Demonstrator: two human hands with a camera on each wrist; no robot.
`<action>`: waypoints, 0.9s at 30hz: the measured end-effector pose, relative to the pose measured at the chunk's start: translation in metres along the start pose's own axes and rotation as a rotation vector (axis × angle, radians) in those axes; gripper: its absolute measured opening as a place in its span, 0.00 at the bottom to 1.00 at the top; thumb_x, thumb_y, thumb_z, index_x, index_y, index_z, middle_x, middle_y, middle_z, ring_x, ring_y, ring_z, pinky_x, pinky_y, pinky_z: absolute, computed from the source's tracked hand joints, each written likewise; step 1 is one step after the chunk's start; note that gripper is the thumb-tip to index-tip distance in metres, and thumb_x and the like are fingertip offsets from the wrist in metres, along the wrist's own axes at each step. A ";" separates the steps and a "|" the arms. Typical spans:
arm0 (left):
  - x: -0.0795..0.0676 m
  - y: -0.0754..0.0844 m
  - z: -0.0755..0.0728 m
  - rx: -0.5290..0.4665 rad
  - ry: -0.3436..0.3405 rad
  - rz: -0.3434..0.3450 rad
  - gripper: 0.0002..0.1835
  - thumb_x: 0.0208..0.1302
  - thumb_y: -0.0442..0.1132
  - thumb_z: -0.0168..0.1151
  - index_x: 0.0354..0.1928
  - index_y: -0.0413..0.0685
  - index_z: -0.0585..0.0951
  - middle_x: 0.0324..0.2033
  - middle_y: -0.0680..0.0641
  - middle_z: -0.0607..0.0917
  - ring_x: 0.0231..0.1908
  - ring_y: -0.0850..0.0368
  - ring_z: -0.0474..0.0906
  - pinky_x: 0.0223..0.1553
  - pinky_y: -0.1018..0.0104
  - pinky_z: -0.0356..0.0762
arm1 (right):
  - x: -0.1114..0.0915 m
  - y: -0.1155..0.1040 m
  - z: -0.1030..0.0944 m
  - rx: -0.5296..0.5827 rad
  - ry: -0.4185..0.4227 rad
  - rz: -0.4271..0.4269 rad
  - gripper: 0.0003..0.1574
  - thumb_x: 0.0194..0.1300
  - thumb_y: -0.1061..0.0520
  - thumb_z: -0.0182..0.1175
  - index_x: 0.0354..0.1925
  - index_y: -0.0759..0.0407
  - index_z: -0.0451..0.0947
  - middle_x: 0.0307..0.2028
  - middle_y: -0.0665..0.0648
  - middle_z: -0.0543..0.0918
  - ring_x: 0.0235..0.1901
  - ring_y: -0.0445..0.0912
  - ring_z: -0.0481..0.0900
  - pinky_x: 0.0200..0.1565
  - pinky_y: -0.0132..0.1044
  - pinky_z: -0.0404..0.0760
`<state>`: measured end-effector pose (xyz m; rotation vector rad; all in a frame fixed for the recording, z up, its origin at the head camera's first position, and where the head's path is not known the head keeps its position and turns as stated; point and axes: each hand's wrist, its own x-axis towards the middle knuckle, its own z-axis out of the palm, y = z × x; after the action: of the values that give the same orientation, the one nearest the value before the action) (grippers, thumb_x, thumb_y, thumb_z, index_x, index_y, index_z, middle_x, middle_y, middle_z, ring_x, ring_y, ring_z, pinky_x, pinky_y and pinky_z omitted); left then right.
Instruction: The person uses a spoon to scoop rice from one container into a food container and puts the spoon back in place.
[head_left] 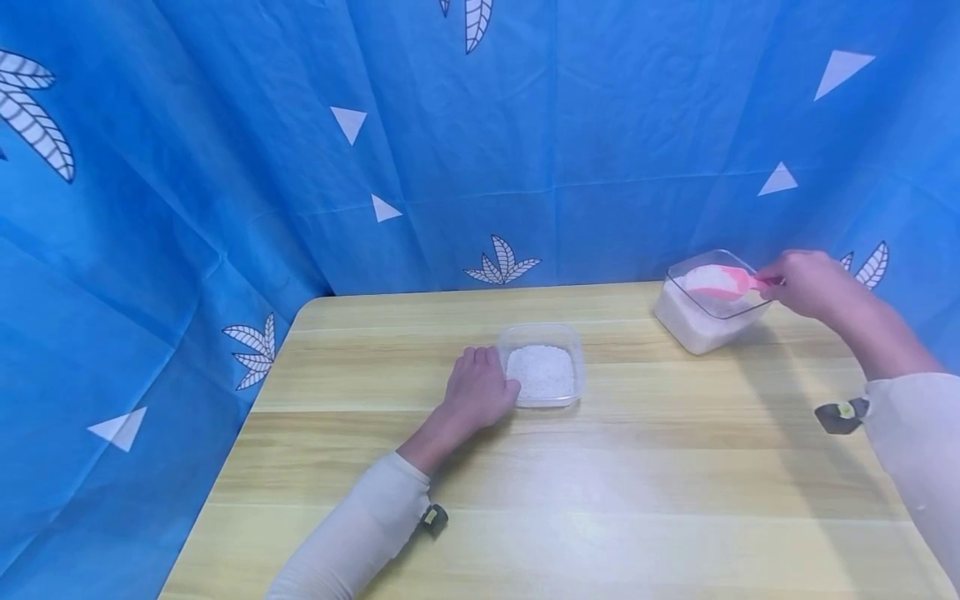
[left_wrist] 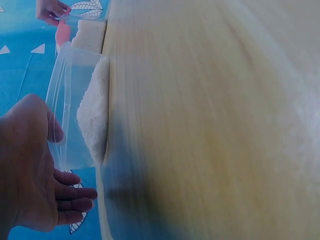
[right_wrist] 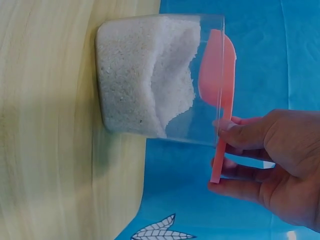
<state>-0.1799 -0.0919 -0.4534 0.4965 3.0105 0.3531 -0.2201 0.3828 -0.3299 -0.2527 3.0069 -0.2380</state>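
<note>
My right hand [head_left: 813, 285] grips a pink scoop [right_wrist: 218, 70] by its handle, thumb on one side and fingers on the other. White grains that look like rice [head_left: 705, 278] are heaped in the scoop, whose bowl is at the rim of a tall clear container [right_wrist: 172, 131]. More of the rice [right_wrist: 122, 75] fills much of that container, sloping down unevenly. At the middle of the table, my left hand [head_left: 480, 390] rests against the left side of a smaller clear box [head_left: 546, 402]. Its thumb touches the rim and its other fingers extend loosely alongside. Rice [left_wrist: 95, 112] lies mounded inside this box.
Both containers stand on a light wood-grain table [head_left: 600, 500], the tall one near the back right edge. A blue curtain [head_left: 600, 125] with white leaf and triangle prints hangs behind and at the sides. Each sleeve has a small dark device at the wrist.
</note>
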 end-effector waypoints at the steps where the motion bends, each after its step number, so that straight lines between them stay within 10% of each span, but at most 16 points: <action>1: 0.000 0.000 0.001 -0.001 0.001 0.000 0.23 0.61 0.54 0.45 0.45 0.41 0.69 0.38 0.45 0.72 0.41 0.50 0.64 0.47 0.60 0.65 | -0.001 0.001 0.000 -0.001 0.004 -0.002 0.18 0.61 0.63 0.61 0.49 0.70 0.82 0.39 0.72 0.84 0.40 0.62 0.78 0.40 0.57 0.76; 27: -0.002 0.001 0.001 0.006 0.003 0.004 0.23 0.61 0.54 0.45 0.45 0.40 0.70 0.39 0.44 0.72 0.41 0.50 0.64 0.46 0.60 0.65 | -0.010 0.006 0.004 0.038 0.035 0.037 0.22 0.63 0.61 0.61 0.53 0.73 0.77 0.50 0.78 0.79 0.48 0.75 0.75 0.46 0.65 0.73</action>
<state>-0.1779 -0.0912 -0.4544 0.5026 3.0150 0.3452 -0.2102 0.3894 -0.3336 -0.1916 3.0352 -0.2989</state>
